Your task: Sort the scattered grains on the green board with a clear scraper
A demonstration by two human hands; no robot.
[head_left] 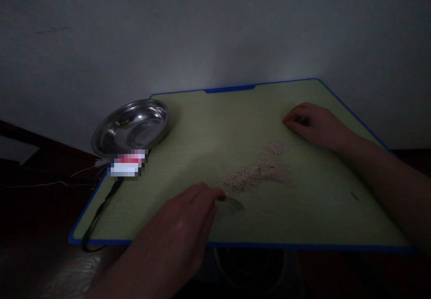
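Small pale grains point(257, 171), loose and flecked with dark specks, lie thinly heaped in an uneven slanting band just below and right of the frame's centre, wider toward its upper right end. Just below the band's lower left end, a thin curved object point(234, 204) slants rightward, its left end covered.

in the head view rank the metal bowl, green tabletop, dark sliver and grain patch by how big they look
1. Green tabletop
2. Metal bowl
3. Grain patch
4. Dark sliver
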